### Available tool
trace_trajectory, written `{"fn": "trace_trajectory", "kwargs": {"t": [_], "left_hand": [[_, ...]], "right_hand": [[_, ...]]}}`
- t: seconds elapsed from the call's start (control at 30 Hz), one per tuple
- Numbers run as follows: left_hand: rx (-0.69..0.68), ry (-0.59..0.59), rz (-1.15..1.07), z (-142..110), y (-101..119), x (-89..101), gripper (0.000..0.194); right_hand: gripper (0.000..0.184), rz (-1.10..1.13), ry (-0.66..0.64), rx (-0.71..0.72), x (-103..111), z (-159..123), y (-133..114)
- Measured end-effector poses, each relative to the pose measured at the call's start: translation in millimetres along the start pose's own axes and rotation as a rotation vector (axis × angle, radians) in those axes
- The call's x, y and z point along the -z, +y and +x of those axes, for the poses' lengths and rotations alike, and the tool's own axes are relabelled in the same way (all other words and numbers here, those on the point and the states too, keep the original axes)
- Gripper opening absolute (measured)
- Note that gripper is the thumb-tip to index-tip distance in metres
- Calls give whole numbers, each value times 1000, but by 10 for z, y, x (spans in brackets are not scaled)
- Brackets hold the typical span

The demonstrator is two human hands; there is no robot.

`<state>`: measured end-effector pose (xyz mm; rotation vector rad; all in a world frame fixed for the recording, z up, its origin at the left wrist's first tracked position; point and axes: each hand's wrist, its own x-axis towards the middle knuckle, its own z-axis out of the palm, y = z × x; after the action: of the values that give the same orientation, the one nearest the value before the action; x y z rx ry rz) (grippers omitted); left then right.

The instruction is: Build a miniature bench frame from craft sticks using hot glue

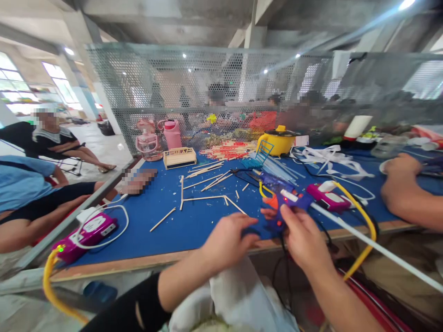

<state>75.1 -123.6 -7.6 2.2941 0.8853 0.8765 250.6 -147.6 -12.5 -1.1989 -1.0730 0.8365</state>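
My right hand [304, 237] is wrapped around a blue hot glue gun [280, 186] with an orange trigger. A long white glue stick [377, 258] sticks out of its back end, and its nozzle points to the far left. Just left of it, my left hand [230, 240] is held over the table's front edge with fingers apart and nothing visible in them. Beyond that hand, thin wooden sticks [204, 198] lie joined in an angled outline on the blue tabletop [138, 240]. One loose stick [162, 219] rests to the left.
Purple power strips [88, 235] stand at left and right [328, 197] with cables. At the back are a small wooden box [180, 158], pink bottles [172, 133], red-tipped sticks [228, 151] and a yellow pot [277, 141]. Another person's arm [403, 191] reaches in at right; a mesh screen [194, 74] stands behind.
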Motion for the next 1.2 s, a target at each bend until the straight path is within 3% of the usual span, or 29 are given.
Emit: {"fn": "trace_trajectory", "kwargs": {"t": [0.1, 0.2, 0.3, 0.4, 0.53, 0.8, 0.97, 1.2], "left_hand": [[-96, -94, 358, 281, -275, 247, 29], [-273, -281, 611, 594, -479, 333, 32], [-322, -410, 679, 788, -583, 315, 26], [-333, -470, 622, 852, -649, 286, 23], [-296, -447, 525, 829, -708, 290, 24], [31, 6, 142, 717, -804, 433, 19], [105, 118, 33, 709, -895, 454, 15], [119, 209, 41, 681, -878, 419, 15]], "right_hand": [[28, 1, -6, 138, 61, 461, -149], [19, 135, -26, 203, -35, 1033, -284], [19, 183, -54, 205, -214, 1534, -335], [20, 168, -89, 200, -366, 1804, -274], [20, 202, -107, 142, -467, 1810, -112], [18, 297, -177, -38, -464, 1620, 87], [20, 211, -273, 38, -536, 1510, 118], [29, 97, -512, 121, -665, 1278, 40]]}}
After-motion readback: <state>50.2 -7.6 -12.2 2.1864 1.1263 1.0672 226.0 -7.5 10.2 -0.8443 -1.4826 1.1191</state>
